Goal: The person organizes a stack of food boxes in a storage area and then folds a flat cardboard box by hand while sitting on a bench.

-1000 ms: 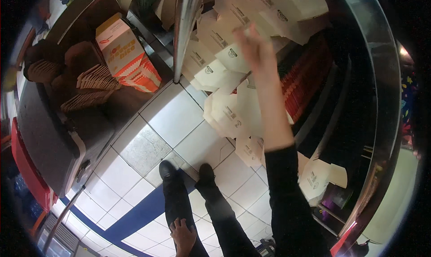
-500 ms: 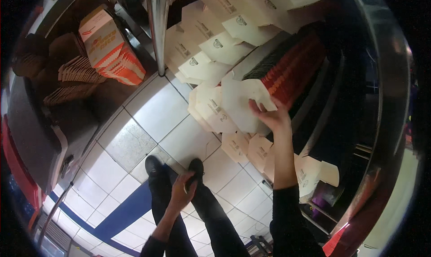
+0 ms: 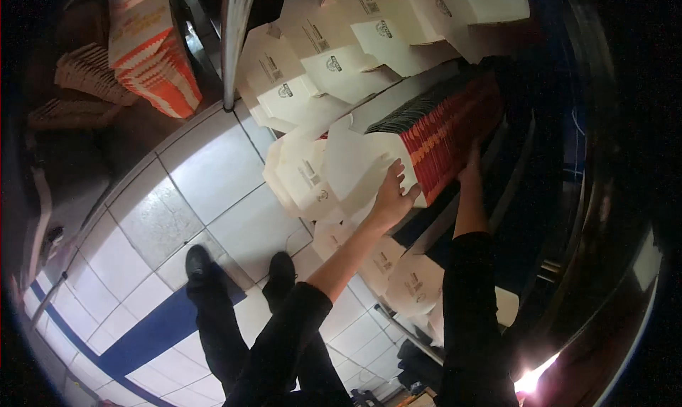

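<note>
A long stack of flat red cartons [image 3: 451, 140] with dark green edges lies on a shelf, its near end facing me. In front of that end is a white cardboard piece [image 3: 359, 169] with angled corners. My left hand [image 3: 394, 199] is at the front corner of the stack, fingers bent and apart, thumb near the lowest red cartons. I cannot make out anything held in it. My right hand [image 3: 470, 171] reaches along the stack's right side, touching or very close to it; its fingers are mostly hidden in shadow.
White folded cartons [image 3: 312, 48] stand in overlapping rows beyond the stack, with more white cartons [image 3: 305, 172] to its left. A metal post [image 3: 238, 45] rises near an orange-and-white carton stack [image 3: 153, 59]. Brown carton pieces [image 3: 92, 73] sit beside it. Below lies a tiled floor [image 3: 209, 158].
My left hand has risen from low near my legs to the stack's front end. My right hand has moved from the white cardboard to the stack's right side. The view has shifted slightly.
</note>
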Demonstrator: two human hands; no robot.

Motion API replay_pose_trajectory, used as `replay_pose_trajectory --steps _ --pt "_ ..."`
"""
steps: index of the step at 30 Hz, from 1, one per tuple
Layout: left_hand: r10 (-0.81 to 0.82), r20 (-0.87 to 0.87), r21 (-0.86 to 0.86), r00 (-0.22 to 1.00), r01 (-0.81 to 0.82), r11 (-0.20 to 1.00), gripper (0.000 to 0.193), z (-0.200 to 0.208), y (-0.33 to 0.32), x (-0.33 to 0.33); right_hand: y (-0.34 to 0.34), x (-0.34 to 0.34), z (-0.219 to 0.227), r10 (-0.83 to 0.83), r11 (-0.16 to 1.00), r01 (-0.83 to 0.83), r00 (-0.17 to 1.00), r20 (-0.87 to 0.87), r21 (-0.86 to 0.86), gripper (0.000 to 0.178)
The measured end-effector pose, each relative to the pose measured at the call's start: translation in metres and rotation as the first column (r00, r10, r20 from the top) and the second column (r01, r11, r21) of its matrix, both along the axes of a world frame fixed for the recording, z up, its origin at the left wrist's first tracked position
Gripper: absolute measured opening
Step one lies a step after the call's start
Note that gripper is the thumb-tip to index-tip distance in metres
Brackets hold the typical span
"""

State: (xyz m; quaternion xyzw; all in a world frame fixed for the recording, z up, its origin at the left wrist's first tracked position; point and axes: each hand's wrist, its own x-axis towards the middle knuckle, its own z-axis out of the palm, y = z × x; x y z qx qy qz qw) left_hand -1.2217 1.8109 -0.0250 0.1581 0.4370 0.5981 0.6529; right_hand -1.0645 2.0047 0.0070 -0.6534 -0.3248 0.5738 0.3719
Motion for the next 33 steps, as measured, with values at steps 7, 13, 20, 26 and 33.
replay_pose_trajectory --steps 7,13,20,26,33 --pt "0.134 0.15 0.178 0.979 -0.161 0.971 0.054 0.007 0.035 0.01 0.019 0.019 -0.013 0.024 0.999 -0.016 0.978 0.208 -0.038 0.09" --pt "0.321 -0.297 0.081 0.899 -0.311 0.947 0.036 0.012 0.018 -0.01 -0.015 0.0 -0.014 -0.066 0.993 0.064 0.998 -0.021 -0.096 0.08" --pt "0.255 -0.096 0.064 0.962 -0.249 0.966 0.035 0.006 -0.04 -0.074 -0.078 -0.062 -0.009 -0.192 0.98 0.185 0.973 0.128 0.069 0.076" --pt "0.242 -0.021 0.078 0.97 -0.24 0.968 0.042 0.014 -0.051 -0.077 -0.038 -0.022 0.0 -0.209 0.978 0.211 0.973 -0.101 0.008 0.077" --pt "0.279 -0.036 -0.086 0.96 -0.281 0.956 0.061 0.015 -0.11 -0.141 -0.111 -0.073 -0.022 -0.1 0.977 0.119 0.989 -0.113 0.178 0.081"
